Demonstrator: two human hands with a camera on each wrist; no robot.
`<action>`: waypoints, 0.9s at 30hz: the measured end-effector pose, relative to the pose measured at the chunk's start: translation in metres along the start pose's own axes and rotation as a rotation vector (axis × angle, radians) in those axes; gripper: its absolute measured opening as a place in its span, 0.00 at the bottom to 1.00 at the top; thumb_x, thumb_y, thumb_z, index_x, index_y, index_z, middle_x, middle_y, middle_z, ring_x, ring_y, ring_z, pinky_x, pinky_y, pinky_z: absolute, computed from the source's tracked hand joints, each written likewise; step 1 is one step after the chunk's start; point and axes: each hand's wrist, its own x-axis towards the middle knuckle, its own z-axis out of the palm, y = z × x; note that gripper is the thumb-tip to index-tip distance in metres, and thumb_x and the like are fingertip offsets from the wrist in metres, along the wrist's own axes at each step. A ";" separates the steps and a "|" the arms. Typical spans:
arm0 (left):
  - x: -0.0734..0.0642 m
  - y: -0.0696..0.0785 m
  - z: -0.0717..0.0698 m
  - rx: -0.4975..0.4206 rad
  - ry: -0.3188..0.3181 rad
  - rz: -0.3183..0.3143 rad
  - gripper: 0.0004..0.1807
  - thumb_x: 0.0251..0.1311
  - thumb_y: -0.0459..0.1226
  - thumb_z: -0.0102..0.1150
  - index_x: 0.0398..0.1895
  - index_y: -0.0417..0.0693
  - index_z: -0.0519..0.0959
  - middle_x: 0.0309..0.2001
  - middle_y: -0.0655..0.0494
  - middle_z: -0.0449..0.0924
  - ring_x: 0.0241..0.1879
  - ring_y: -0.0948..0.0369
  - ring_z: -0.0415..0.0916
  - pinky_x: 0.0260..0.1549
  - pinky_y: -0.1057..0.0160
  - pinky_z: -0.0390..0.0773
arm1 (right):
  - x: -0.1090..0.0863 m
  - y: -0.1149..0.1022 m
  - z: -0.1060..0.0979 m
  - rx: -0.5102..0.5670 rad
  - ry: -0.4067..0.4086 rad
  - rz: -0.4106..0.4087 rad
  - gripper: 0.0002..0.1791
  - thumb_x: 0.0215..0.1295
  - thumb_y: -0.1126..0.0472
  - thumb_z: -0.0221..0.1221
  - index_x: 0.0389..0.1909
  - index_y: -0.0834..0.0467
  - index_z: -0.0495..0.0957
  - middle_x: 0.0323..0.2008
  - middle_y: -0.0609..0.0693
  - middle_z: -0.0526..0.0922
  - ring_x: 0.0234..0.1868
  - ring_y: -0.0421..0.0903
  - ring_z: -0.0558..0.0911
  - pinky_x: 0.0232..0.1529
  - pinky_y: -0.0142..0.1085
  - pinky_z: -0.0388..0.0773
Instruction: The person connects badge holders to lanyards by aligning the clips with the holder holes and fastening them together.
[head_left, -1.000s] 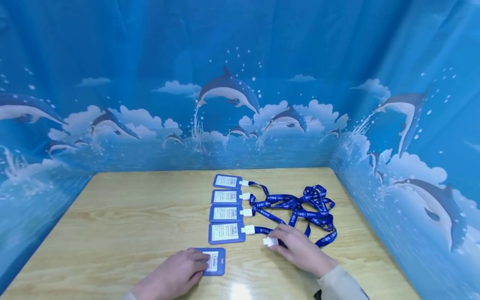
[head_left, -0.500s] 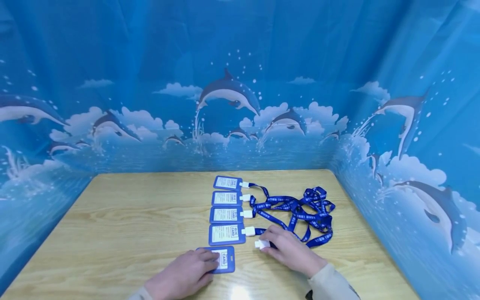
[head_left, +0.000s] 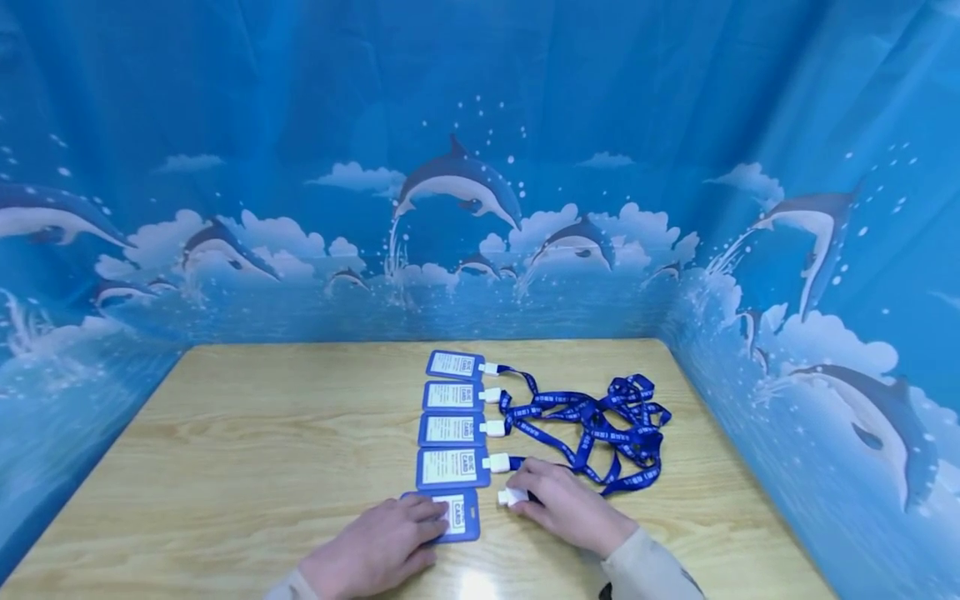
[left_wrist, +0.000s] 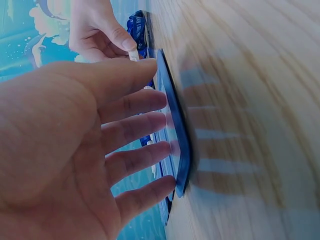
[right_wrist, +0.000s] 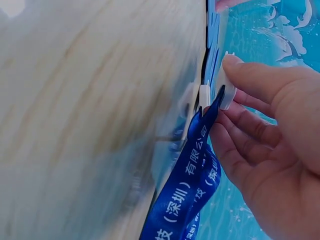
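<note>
My left hand (head_left: 375,546) rests its fingertips on the nearest blue badge holder (head_left: 471,518), which lies flat with a white card in it and a slot at its right edge. In the left wrist view, those fingers are extended and spread against the holder's face (left_wrist: 183,150). Just right of that holder, my right hand (head_left: 566,508) pinches a white plastic lanyard clip (head_left: 512,497) between thumb and fingers. A small gap separates clip and holder. From the clip, a blue lanyard (right_wrist: 182,185) with white lettering trails away in the right wrist view.
Several blue badge holders (head_left: 453,467) line up beyond the left hand, each joined to a white clip (head_left: 497,462). Their blue straps (head_left: 630,435) lie tangled on the right of the wooden table (head_left: 262,433). A dolphin-print curtain (head_left: 337,275) surrounds the back and sides.
My left hand has slid the nearest badge holder to the right and slightly away from me, below the row. The right hand has brought the clip leftward, narrowing the gap.
</note>
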 end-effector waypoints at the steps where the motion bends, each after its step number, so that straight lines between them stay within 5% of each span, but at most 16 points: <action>1: 0.000 0.000 -0.001 0.001 0.003 0.003 0.24 0.69 0.52 0.57 0.65 0.58 0.77 0.69 0.58 0.73 0.69 0.53 0.70 0.64 0.46 0.76 | 0.001 0.000 0.000 0.002 -0.007 -0.002 0.16 0.65 0.55 0.66 0.52 0.55 0.84 0.44 0.41 0.82 0.41 0.33 0.80 0.44 0.29 0.83; 9: -0.002 0.004 0.003 0.041 0.085 0.045 0.23 0.69 0.51 0.58 0.64 0.56 0.79 0.68 0.57 0.75 0.66 0.53 0.73 0.61 0.49 0.78 | 0.004 -0.001 0.007 0.006 -0.047 -0.024 0.14 0.65 0.55 0.66 0.50 0.52 0.85 0.40 0.37 0.80 0.40 0.30 0.78 0.44 0.27 0.82; 27: 0.000 0.003 0.004 0.025 0.058 0.034 0.25 0.69 0.51 0.57 0.67 0.60 0.76 0.71 0.60 0.71 0.71 0.50 0.67 0.61 0.40 0.76 | 0.010 -0.003 0.016 -0.055 -0.017 -0.063 0.13 0.65 0.55 0.67 0.49 0.52 0.86 0.43 0.40 0.82 0.43 0.33 0.79 0.48 0.30 0.82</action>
